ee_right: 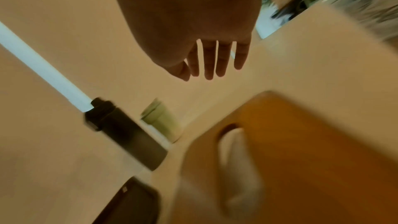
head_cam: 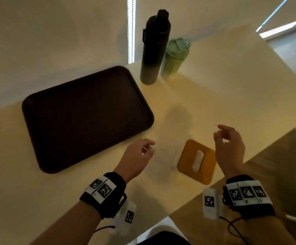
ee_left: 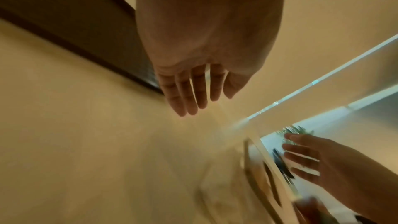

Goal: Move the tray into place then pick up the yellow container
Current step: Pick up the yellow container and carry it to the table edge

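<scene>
A dark brown tray lies flat on the pale table, left of centre, its long edge showing in the left wrist view. The yellow container, square with a white oval handle on its lid, sits near the table's front edge and fills the lower right of the right wrist view. My left hand hovers between tray and container, fingers relaxed, holding nothing. My right hand hangs just right of the container, fingers loosely extended above the table, empty.
A tall black bottle and a shorter green bottle stand at the back by the wall, beyond the tray's far right corner. The table's front edge runs diagonally just right of the container.
</scene>
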The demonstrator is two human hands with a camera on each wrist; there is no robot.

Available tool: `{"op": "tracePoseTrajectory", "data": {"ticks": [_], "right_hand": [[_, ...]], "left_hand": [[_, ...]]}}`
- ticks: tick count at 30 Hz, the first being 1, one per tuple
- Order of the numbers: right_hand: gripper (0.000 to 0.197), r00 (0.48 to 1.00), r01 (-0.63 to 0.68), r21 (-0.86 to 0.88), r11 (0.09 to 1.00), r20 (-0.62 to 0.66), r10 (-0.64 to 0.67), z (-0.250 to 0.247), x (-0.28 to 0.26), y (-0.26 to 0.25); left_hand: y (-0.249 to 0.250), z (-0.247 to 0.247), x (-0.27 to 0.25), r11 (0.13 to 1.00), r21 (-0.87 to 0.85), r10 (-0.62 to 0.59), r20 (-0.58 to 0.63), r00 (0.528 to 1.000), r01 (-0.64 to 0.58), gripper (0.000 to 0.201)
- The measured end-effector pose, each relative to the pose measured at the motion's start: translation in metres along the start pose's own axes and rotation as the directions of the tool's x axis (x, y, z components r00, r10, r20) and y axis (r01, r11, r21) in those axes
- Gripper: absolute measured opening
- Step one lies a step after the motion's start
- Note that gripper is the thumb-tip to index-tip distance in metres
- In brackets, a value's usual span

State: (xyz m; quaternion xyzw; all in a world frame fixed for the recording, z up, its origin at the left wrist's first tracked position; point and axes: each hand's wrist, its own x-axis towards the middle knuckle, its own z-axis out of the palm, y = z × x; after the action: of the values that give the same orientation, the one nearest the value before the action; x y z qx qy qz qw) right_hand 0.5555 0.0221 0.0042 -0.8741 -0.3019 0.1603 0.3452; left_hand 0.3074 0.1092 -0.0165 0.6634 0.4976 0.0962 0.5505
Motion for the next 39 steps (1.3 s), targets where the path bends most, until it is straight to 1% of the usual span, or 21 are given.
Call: {"op": "tracePoseTrajectory", "data": {"ticks": [1,2,3,5,7,8,10,12,15,17,20,22,24,26,29,32,34,36,39], "right_hand": [[0.03,0.997,-0.08,0.001,0.997,-0.002,0.08,-0.009,-0.005,0.015],[0.032,0.986,-0.165,0.01,0.986,0.037,0.165,-0.014,-0.011,0.029],[0.034,0.964,-0.247,0.034,0.968,0.107,0.242,-0.017,-0.018,0.041],[0.036,0.898,-0.396,0.14,0.907,0.266,0.351,-0.015,-0.031,0.056],[0.039,0.826,-0.528,0.258,0.809,0.377,0.418,-0.01,-0.041,0.062],[0.041,0.803,-0.566,0.296,0.769,0.408,0.434,-0.007,-0.044,0.064],[0.044,0.781,-0.604,0.346,0.718,0.438,0.445,-0.003,-0.048,0.062],[0.044,0.772,-0.614,0.361,0.702,0.458,0.44,0.002,-0.048,0.059],[0.043,0.776,-0.599,0.355,0.718,0.481,0.409,0.011,-0.049,0.044],[0.042,0.778,-0.583,0.344,0.736,0.499,0.383,0.022,-0.05,0.029],[0.043,0.76,-0.573,0.323,0.753,0.554,0.341,0.042,-0.052,-0.002],[0.042,0.741,-0.552,0.309,0.775,0.607,0.286,0.059,-0.055,-0.03],[0.039,0.717,-0.52,0.296,0.801,0.661,0.221,0.081,-0.059,-0.062],[0.038,0.674,-0.489,0.278,0.827,0.722,0.156,0.107,-0.065,-0.095],[0.043,0.588,-0.461,0.244,0.853,0.804,0.088,0.151,-0.077,-0.146],[0.043,0.516,-0.441,0.24,0.865,0.856,0.025,0.2,-0.1,-0.193],[0.044,0.506,-0.426,0.251,0.869,0.862,0.0,0.233,-0.12,-0.22],[0.044,0.513,-0.422,0.266,0.866,0.858,-0.014,0.265,-0.139,-0.246],[0.044,0.527,-0.412,0.258,0.874,0.85,-0.003,0.31,-0.167,-0.278]], "left_hand": [[0.006,0.017,-0.001,1.0,-0.006,0.011,0.054,0.998,-0.011,0.032],[0.011,0.032,-0.001,1.0,-0.002,0.019,0.102,0.995,-0.019,0.037],[0.015,0.046,-0.002,0.999,0.018,0.025,0.143,0.989,-0.028,0.042],[0.019,0.067,-0.002,0.996,0.079,0.025,0.2,0.979,-0.042,0.052],[0.021,0.081,-0.002,0.995,0.097,0.004,0.238,0.971,-0.028,0.057],[0.021,0.086,-0.001,0.997,0.079,-0.012,0.248,0.969,-0.008,0.057],[0.019,0.092,-0.002,0.999,-0.003,-0.045,0.232,0.972,0.047,0.054],[0.018,0.093,-0.002,0.995,-0.061,-0.073,0.187,0.98,0.085,0.052],[0.015,0.078,-0.005,0.984,-0.128,-0.11,0.117,0.987,0.124,0.05],[0.011,0.06,-0.008,0.978,-0.161,-0.124,0.059,0.99,0.132,0.049],[0.004,0.026,-0.019,0.968,-0.208,-0.152,-0.041,0.987,0.141,0.047],[-0.003,0.0,-0.028,0.953,-0.256,-0.198,-0.122,0.973,0.161,0.047],[-0.015,-0.028,-0.035,0.926,-0.325,-0.261,-0.183,0.948,0.192,0.047],[-0.031,-0.059,-0.043,0.895,-0.397,-0.317,-0.242,0.917,0.204,0.047],[-0.06,-0.111,-0.054,0.86,-0.473,-0.381,-0.348,0.856,0.191,0.049],[-0.087,-0.166,-0.067,0.861,-0.485,-0.392,-0.443,0.806,0.152,0.047],[-0.102,-0.203,-0.075,0.868,-0.481,-0.388,-0.5,0.774,0.124,0.043],[-0.118,-0.24,-0.081,0.871,-0.477,-0.393,-0.531,0.75,0.119,0.04],[-0.141,-0.288,-0.086,0.871,-0.475,-0.404,-0.545,0.735,0.127,0.031]]}}
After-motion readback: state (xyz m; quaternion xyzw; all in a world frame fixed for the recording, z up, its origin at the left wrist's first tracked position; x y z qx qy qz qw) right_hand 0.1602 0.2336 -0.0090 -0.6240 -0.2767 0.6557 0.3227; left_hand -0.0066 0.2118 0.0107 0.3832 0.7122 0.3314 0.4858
